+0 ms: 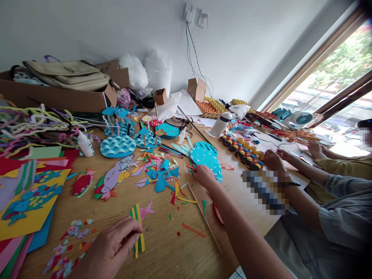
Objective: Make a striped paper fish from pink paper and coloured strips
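Note:
My left hand (116, 242) is closed in a pinch on green and yellow paper strips (138, 223) at the front of the table. A pink paper fish tail (147, 210) shows beside the strips; its body is hidden by strips and fingers. My right hand (205, 175) reaches out to the edge of blue round paper pieces (205, 157) with white flecks. Its fingers are curled together near a small orange strip, and what they hold, if anything, is hidden. A thin wooden stick (203, 217) and red-handled scissors (217, 214), partly covered by my right forearm, lie close by.
Paper scraps (162, 174) are strewn mid-table. Cut-out paper fish (109, 182), a white glue bottle (85, 144) and blue wavy discs (117, 146) lie left of them. Coloured sheets (35, 201) cover the left edge. A white cup (221, 124) stands behind. Other people's hands (274, 161) work at right.

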`<state>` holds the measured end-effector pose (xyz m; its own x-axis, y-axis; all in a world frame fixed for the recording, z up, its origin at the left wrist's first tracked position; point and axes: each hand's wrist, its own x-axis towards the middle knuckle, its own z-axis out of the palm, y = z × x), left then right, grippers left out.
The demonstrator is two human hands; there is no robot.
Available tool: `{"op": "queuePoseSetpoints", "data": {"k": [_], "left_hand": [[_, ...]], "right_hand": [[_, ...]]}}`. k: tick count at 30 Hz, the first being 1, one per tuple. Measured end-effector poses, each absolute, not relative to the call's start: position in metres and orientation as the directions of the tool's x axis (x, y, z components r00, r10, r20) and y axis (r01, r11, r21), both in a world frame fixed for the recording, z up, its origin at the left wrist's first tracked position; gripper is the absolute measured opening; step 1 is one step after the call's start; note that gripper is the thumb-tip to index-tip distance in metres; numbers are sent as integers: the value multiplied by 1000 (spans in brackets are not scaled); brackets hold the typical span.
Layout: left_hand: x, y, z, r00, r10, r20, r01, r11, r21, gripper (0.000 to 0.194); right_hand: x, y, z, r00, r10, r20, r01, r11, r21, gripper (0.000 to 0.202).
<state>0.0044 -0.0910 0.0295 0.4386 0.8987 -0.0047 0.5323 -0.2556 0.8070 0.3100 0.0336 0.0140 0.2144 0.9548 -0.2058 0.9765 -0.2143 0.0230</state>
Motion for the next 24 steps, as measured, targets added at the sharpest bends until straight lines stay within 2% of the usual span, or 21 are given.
{"op": "queuePoseSetpoints", "data": {"k": [7,12,15,18,20,21,22,24], "left_hand": [[-3,-83,33,401,913,-69,511,-161,844,19],[-9,-70,42,329,939,-105,395,-36,918,21],[-10,-59,47,270,957,-103,307,16,952,21],[-4,-52,47,269,956,-121,262,48,964,25],[6,-49,46,348,926,-145,239,61,969,27],[12,-49,45,400,905,-146,226,57,972,28],[18,-48,45,451,882,-138,212,44,976,28],[30,-47,43,524,847,-89,173,-3,985,28]], "right_hand": [[315,25,17,169,982,-81,980,-176,-95,18],[318,19,25,151,988,-2,969,-149,-198,15],[312,8,37,141,988,69,954,-117,-276,12],[287,-15,50,85,988,125,897,-22,-442,7],[262,-32,54,-39,994,98,558,103,-823,12],[248,-41,54,-115,992,53,382,93,-920,17],[235,-48,52,-165,986,10,252,52,-966,20],[213,-58,47,-214,976,-48,143,-17,-990,20]]}}
